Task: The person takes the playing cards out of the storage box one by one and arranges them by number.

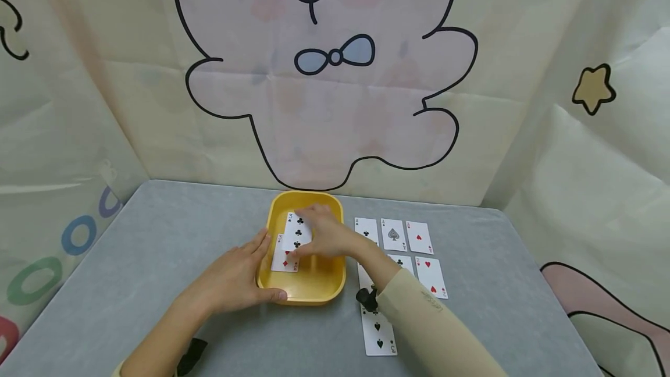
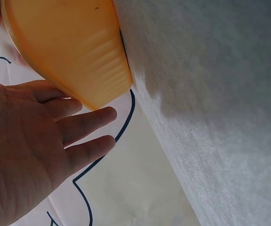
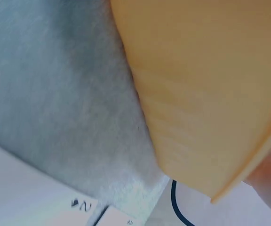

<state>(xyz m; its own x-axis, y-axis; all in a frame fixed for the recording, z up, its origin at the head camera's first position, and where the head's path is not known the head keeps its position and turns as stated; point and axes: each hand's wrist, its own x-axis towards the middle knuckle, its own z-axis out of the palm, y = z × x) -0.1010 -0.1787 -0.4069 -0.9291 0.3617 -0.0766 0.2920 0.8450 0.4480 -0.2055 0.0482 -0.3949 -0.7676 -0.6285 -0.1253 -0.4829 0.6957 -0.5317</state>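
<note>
Head view only: three of clubs (image 1: 297,229) in yellow tray (image 1: 314,290) on bench (image 1: 157,237), under right hand (image 1: 321,234), grip unclear. Left wrist view: left hand (image 2: 27,141), fingers straight, against tray wall

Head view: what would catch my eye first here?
A yellow tray sits mid-table with two cards in it, a three of clubs lying over a diamond card. The right hand reaches into the tray onto the cards while the left hand rests against its left wall. More cards lie face up in rows to the right.
</note>
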